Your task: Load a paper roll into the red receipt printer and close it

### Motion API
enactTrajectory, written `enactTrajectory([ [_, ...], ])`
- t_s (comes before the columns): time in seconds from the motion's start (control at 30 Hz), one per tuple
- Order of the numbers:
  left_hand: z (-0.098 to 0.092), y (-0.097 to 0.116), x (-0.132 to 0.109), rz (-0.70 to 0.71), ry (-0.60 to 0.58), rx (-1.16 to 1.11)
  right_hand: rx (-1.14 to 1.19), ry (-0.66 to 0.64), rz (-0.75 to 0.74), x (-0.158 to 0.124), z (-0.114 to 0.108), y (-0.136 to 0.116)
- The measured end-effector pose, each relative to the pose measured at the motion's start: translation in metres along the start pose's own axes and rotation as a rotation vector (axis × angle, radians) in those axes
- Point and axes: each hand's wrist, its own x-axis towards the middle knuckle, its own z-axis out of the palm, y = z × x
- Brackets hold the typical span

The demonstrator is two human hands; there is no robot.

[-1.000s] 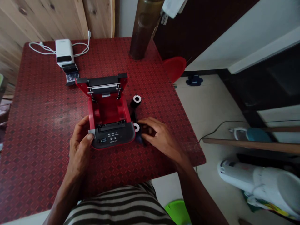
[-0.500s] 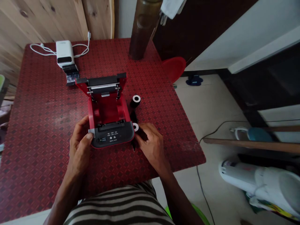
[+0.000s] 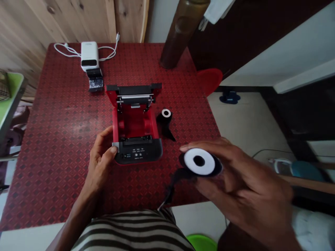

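Observation:
A red and black label printer (image 3: 140, 151) lies on the table with its lid raised and its roll bay bare. My left hand (image 3: 102, 153) grips its front left corner, thumb on the grey tab and fingers against the red side. Raised close to the camera, my right hand (image 3: 243, 181) is closed around a black label roll (image 3: 200, 161) whose white end and dark core hole face me. A loose black strip trails from this roll toward the table's front edge. Right of the printer stands a second black roll (image 3: 164, 118), its tail curling forward.
On the red patterned table (image 3: 65, 146), a small white printer (image 3: 89, 55) with a white cable and a black printed strip sits at the back left. A tall brown bottle (image 3: 178, 35) stands at the back right. A red stool (image 3: 210, 80) is beyond the right edge.
My right hand has lifted the nearer black roll from beside the printer, bringing it right and up toward the camera. The left hand keeps its hold on the printer. The view has shifted left.

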Motion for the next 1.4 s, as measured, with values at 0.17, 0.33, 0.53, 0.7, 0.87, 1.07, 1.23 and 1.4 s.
enactTrajectory([
  [0.17,0.002,0.005,0.0,-0.022,-0.02,-0.044,-0.346,-0.206,-0.313,0.069,0.034,-0.007],
  [0.33,0.002,0.004,0.0,-0.01,-0.057,-0.08,-0.661,-0.421,-0.28,0.102,0.079,-0.007],
  [0.53,0.002,0.001,0.0,-0.001,-0.053,-0.084,-0.743,-0.488,-0.205,0.113,0.094,-0.014],
  [0.7,0.003,0.002,0.0,-0.006,-0.072,-0.112,-0.759,-0.563,-0.132,0.126,0.105,-0.01],
  [0.87,0.003,0.003,-0.001,-0.014,-0.069,-0.109,-0.694,-0.524,-0.141,0.124,0.106,-0.007],
  [1.07,0.002,0.005,-0.002,-0.022,-0.067,-0.092,-0.391,-0.542,-0.203,0.105,0.069,-0.001],
  [1.23,0.003,0.006,-0.001,-0.016,-0.061,-0.084,-0.328,-0.509,-0.354,0.099,0.06,0.0],
  [1.4,0.003,0.008,-0.001,-0.026,-0.068,-0.085,-0.294,-0.477,-0.407,0.103,0.073,-0.002],
])
